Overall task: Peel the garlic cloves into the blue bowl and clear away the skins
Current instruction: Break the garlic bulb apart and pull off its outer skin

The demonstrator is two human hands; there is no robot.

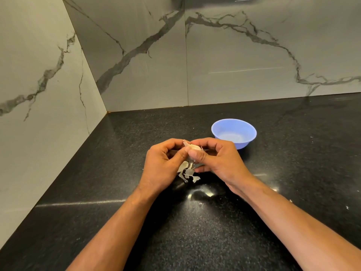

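I see the garlic (193, 148) held above the black counter (117, 173), pinched between my left hand (164, 163) and right hand (216, 159), fingers curled round it. Loose skins (188, 173) hang just beneath. The blue bowl (233, 133) sits near, right of my hands.

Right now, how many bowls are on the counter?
1: the blue bowl stands on the black counter, just beyond the right hand. It looks empty.
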